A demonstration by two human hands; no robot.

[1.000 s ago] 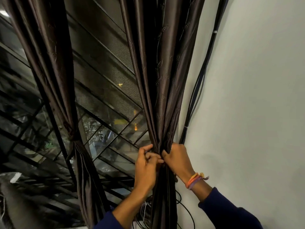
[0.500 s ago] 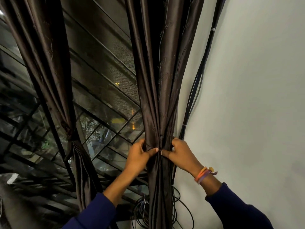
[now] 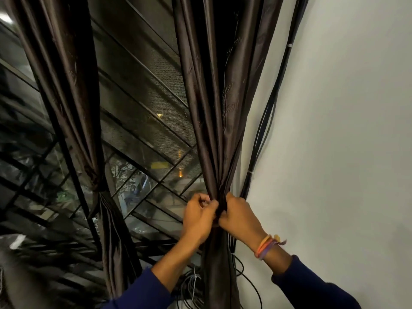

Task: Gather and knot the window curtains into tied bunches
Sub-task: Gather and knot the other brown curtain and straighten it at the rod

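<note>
Both hands (image 3: pixel 219 217) closed tighter, gripping right curtain (image 3: pixel 219 121), fingertips hidden in folds

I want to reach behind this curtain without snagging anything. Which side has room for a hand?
Free: the gap between the right curtain and the left curtain, against the window grille. Crowded: the wall side, where black cables run close beside the curtain, both hands' grip included.
</note>
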